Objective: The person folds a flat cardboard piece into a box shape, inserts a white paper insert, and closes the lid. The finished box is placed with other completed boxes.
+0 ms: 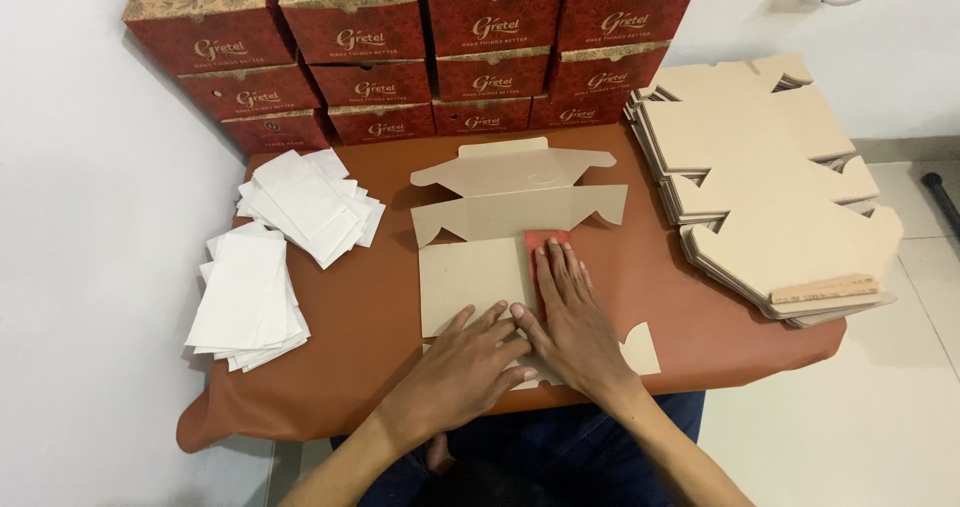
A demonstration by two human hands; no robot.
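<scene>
A flat die-cut carton blank (500, 237) of plain brown cardboard lies unfolded in the middle of the bench (350, 357), which is covered by a smooth rust-brown sheet hanging loosely over the near edge. The blank's matte inner face is up, with notched flaps and a curved tab pointing away from the person; one side panel is folded over, showing a strip of its red printed outer face. The right hand (572, 319) lies flat and spread on that folded panel, fingers extended along the crease, gripping nothing. The left hand (462, 367) rests palm down and loose on the near part of the blank, fingertips touching the right hand, also clasping nothing. To the left sit two fanned piles of thin white paper sheets (275, 252), soft-edged and slightly crumpled. To the right, a tall uneven stack of identical brown blanks (760, 177) carries a short pale wooden stick (825, 288) on top. Against the white wall, folded red patterned boxes (410, 47) stand stacked in rows.
</scene>
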